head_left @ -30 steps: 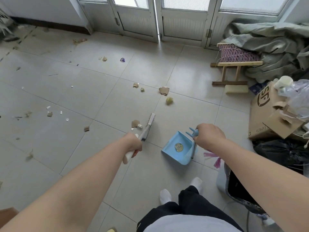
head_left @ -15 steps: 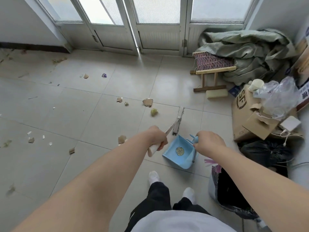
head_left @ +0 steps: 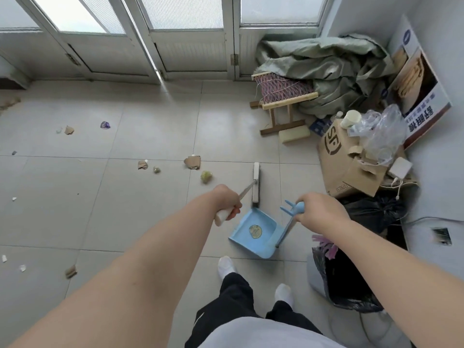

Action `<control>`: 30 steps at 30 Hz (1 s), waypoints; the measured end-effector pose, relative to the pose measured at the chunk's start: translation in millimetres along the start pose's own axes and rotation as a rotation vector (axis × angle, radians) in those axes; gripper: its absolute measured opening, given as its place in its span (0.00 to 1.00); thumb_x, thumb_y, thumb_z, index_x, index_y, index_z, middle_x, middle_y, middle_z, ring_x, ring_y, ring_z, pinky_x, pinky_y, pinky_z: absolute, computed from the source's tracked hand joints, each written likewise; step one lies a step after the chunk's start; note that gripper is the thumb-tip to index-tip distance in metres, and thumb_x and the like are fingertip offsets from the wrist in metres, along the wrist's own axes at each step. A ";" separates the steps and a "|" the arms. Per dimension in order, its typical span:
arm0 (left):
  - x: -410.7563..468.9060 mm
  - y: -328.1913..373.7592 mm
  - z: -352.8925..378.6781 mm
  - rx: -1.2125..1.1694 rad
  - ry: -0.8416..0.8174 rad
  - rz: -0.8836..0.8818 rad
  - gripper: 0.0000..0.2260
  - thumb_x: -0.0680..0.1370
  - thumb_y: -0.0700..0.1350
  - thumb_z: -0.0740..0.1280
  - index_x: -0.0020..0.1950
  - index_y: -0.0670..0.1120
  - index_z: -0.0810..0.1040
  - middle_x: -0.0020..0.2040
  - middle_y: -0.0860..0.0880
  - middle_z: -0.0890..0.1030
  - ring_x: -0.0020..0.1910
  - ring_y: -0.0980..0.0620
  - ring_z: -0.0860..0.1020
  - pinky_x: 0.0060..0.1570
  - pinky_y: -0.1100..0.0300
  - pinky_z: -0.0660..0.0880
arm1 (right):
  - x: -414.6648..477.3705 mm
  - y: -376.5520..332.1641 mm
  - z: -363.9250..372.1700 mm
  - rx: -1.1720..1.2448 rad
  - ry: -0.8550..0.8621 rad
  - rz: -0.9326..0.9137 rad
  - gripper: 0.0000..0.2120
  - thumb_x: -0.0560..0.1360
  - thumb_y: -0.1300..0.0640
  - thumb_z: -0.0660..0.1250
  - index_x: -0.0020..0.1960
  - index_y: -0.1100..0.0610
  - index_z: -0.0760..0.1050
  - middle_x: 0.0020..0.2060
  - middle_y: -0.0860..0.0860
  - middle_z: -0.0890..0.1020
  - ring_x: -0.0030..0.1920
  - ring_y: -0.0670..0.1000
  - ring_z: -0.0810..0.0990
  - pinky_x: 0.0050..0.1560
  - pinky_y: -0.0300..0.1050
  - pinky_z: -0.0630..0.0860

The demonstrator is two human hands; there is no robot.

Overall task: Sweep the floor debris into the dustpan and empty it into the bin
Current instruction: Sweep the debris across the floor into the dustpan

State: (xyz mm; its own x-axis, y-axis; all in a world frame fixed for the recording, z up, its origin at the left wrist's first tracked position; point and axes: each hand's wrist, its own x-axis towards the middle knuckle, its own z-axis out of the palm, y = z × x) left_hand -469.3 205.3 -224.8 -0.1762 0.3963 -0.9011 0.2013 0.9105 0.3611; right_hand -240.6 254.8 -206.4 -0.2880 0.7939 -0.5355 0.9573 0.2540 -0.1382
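My left hand [head_left: 227,200] grips the white handle of a small broom [head_left: 255,183], whose brush head lies on the floor just beyond the mouth of the light blue dustpan [head_left: 253,232]. My right hand [head_left: 317,210] holds the dustpan's upright blue handle; the pan rests on the tiles and looks empty apart from a round sticker. Debris lies to the left: a yellowish lump [head_left: 206,176], a cardboard scrap [head_left: 192,162] and several smaller bits [head_left: 142,165]. A bin lined with a black bag [head_left: 344,282] stands at my right, below my right forearm.
Cardboard box [head_left: 349,167] with plastic bags and a paper cup, a black rubbish bag [head_left: 376,212], a small wooden stool [head_left: 282,101] and a grey-green tarp [head_left: 326,69] crowd the right corner. Glass doors run along the back. My feet in white socks [head_left: 226,266] stand behind the dustpan.
The broom has swung from the left, near a cardboard scrap, over to the right so its head lies in front of the dustpan. The view has turned right; the dustpan stayed put.
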 end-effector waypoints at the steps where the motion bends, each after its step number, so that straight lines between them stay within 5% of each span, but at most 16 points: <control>1: 3.6 0.3 -13.6 -0.063 -0.013 -0.023 0.06 0.79 0.36 0.63 0.43 0.38 0.72 0.36 0.43 0.76 0.26 0.50 0.70 0.30 0.60 0.70 | 5.2 -10.6 -3.9 -0.002 -0.001 0.004 0.10 0.72 0.48 0.72 0.53 0.48 0.81 0.44 0.49 0.81 0.43 0.53 0.77 0.40 0.42 0.71; 7: 32.4 -13.9 -88.9 -0.220 0.002 -0.101 0.05 0.81 0.35 0.59 0.44 0.38 0.69 0.34 0.44 0.73 0.26 0.53 0.68 0.24 0.66 0.69 | 33.9 -72.2 -17.1 -0.053 -0.029 0.026 0.09 0.74 0.49 0.70 0.52 0.50 0.80 0.43 0.49 0.81 0.43 0.52 0.78 0.34 0.42 0.70; 17: 35.8 -80.8 -208.6 -0.424 0.106 -0.186 0.06 0.81 0.36 0.57 0.45 0.39 0.69 0.34 0.45 0.73 0.20 0.55 0.69 0.20 0.70 0.70 | 81.6 -152.8 -25.2 -0.091 -0.006 -0.090 0.11 0.74 0.52 0.69 0.55 0.48 0.78 0.44 0.49 0.81 0.44 0.52 0.79 0.39 0.45 0.76; 21: 27.0 -104.5 -224.2 -0.492 0.139 -0.234 0.09 0.82 0.36 0.56 0.42 0.40 0.68 0.34 0.45 0.72 0.17 0.56 0.68 0.18 0.70 0.68 | 102.5 -186.0 -32.0 -0.154 -0.014 -0.183 0.08 0.73 0.54 0.69 0.52 0.48 0.79 0.42 0.49 0.81 0.41 0.53 0.79 0.32 0.43 0.73; 26: 14.1 -118.8 -223.2 -0.592 0.215 -0.272 0.08 0.81 0.35 0.57 0.42 0.39 0.68 0.34 0.44 0.72 0.26 0.54 0.67 0.19 0.71 0.68 | 132.2 -226.1 -41.7 -0.222 -0.045 -0.339 0.07 0.71 0.55 0.68 0.49 0.51 0.80 0.41 0.50 0.81 0.42 0.54 0.80 0.41 0.45 0.79; 30: 1.1 -122.3 -220.3 -0.657 0.319 -0.269 0.05 0.80 0.34 0.59 0.44 0.38 0.70 0.34 0.43 0.73 0.19 0.54 0.68 0.21 0.68 0.69 | 158.4 -254.4 -50.1 -0.313 -0.081 -0.504 0.06 0.72 0.54 0.67 0.48 0.52 0.79 0.39 0.50 0.80 0.40 0.53 0.79 0.35 0.42 0.75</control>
State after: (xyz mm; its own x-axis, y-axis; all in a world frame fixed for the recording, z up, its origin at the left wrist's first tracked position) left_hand -706.4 120.4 -217.0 -0.4268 0.0755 -0.9012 -0.4825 0.8238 0.2976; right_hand -531.0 343.6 -214.3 -0.6900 0.4915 -0.5313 0.6461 0.7491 -0.1462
